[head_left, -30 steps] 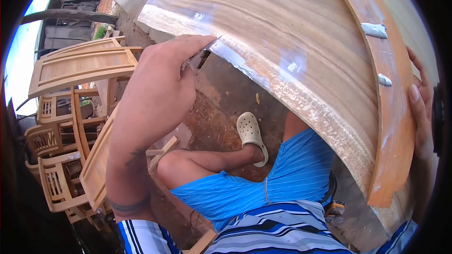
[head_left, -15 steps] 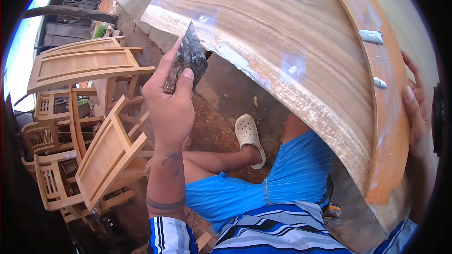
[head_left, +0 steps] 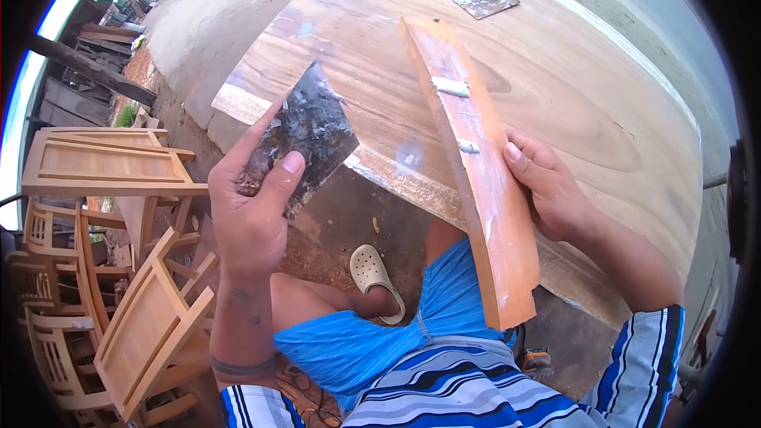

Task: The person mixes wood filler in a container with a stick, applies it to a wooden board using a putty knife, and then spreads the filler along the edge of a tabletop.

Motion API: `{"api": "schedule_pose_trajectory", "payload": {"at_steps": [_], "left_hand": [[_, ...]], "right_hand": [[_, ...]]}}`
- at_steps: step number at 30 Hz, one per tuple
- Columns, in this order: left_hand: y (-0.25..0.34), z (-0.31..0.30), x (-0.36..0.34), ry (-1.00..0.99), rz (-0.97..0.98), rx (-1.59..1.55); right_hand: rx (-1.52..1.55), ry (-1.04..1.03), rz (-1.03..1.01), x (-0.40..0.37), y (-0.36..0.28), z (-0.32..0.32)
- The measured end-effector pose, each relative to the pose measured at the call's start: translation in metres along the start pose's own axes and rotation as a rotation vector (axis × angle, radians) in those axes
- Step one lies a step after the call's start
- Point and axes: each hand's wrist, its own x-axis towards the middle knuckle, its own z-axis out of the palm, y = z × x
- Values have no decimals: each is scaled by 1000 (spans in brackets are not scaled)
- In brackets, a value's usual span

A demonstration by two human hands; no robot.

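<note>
A dark, smeared flat scraper (head_left: 311, 131) is pinched between the thumb and fingers of my left hand (head_left: 258, 206), beside the table's left edge. My right hand (head_left: 551, 190) grips the right side of a curved orange-brown wooden piece (head_left: 483, 190). Two blobs of whitish paste (head_left: 452, 86) sit on that piece, one near its upper part and one lower down. The piece lies over the wooden tabletop (head_left: 587, 95), and its near end reaches past the edge above my lap.
Another smeared flat plate (head_left: 484, 1) lies at the tabletop's far side. Wooden chair frames (head_left: 151, 325) are stacked at the left. A wooden post (head_left: 95, 70) crosses the upper left. A yellow-and-black tool (head_left: 537, 361) is on the ground below the table.
The view has shifted right, bringing the second plate into sight. The curved piece has come nearer my body with my right hand. The scraper has turned, showing more of its flat face.
</note>
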Motion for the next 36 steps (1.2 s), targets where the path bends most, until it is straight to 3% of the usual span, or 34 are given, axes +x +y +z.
{"api": "schedule_pose_trajectory", "payload": {"at_steps": [2,5,8,11,15,18,20,23,26,27,36], "left_hand": [[6,16,-14,-57,260,230],[-2,38,-21,-77,772,526],[-29,43,-31,-113,1044,704],[-48,34,-51,-119,1006,848],[-61,12,-59,-256,703,925],[-92,-18,-64,-243,526,940],[-95,-26,-55,73,250,739],[-107,-34,-32,310,-247,338],[-119,-28,-22,314,-311,292],[-121,-27,-20,316,-271,325],[-96,-19,-16,202,-272,457]], "right_hand": [[21,-4,140,10,0,17],[117,22,141,20,4,52],[116,6,63,21,-2,73],[80,-12,-5,25,-2,73],[-112,108,3,20,6,47],[-268,172,-88,11,-14,15],[-299,380,-163,8,-18,1],[-410,399,-141,9,-12,-36],[-533,421,-162,13,6,-74],[-375,387,-136,14,9,-80],[-458,193,-184,15,2,-66]]}}
